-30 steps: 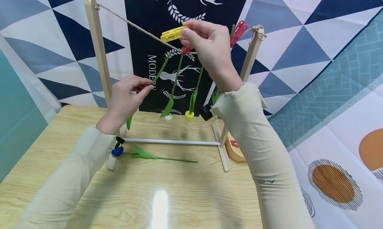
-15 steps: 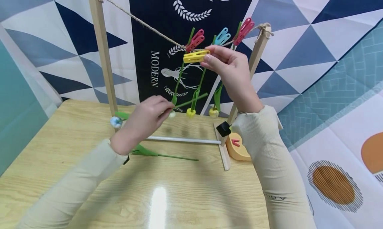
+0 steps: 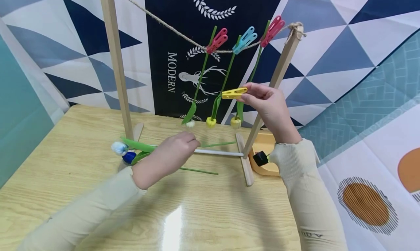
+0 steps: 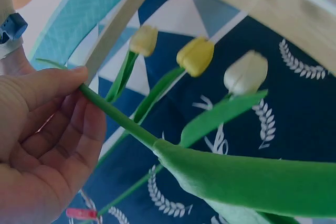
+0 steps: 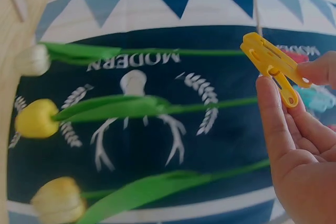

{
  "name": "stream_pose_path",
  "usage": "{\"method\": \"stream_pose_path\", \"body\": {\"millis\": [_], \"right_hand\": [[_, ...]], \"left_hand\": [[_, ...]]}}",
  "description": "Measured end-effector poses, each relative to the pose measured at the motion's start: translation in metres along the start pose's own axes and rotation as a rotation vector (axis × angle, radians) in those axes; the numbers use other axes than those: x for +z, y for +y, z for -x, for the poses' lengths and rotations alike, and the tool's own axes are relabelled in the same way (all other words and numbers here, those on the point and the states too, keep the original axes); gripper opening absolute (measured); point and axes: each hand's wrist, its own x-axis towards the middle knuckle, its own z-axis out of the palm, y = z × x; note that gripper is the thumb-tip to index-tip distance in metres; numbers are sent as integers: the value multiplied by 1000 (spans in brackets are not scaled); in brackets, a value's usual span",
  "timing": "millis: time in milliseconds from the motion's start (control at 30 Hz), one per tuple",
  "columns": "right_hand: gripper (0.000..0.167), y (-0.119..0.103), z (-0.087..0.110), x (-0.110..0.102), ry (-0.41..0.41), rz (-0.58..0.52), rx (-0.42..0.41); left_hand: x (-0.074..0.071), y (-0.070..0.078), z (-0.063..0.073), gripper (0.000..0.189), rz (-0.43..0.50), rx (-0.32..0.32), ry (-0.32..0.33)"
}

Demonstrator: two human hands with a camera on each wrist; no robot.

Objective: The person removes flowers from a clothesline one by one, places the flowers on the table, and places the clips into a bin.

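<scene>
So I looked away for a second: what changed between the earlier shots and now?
The right hand took the yellow clip off the string and lowered it, still pinched. The left hand carried the freed tulip down to the table, still gripping its stem. The three clipped tulips and the rack stayed put.

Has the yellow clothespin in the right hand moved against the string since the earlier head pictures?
Yes. The yellow clothespin, pinched by the right hand, was up at the string before; now it sits well below it, level with the hanging stems.
</scene>
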Motion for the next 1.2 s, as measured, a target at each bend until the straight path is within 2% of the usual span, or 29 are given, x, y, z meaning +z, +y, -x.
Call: {"method": "stream_pose_path", "body": {"millis": [233,367,533,767,933,1067,1200], "right_hand": [[25,29,11,-17,34,61,71],[20,50,20,-31,50,20,112],[16,81,30,-51,65,-99,138],[14,127,41,-78,88,-188,201],[10,154,50,-95,118,-234,270],[14,173,58,-108,116,-302,278],[17,187,64,-118,110,-320,278]], "left_hand": [[20,8,15,17,-1,-58,-143],[34,11,25,18,30,-109,-217],[52,11,38,20,54,-159,-289],[70,10,53,26,71,-193,-322],[81,13,60,23,59,-175,-328],[89,17,66,17,57,-155,-350],[97,20,72,15,52,-153,-364]]}}
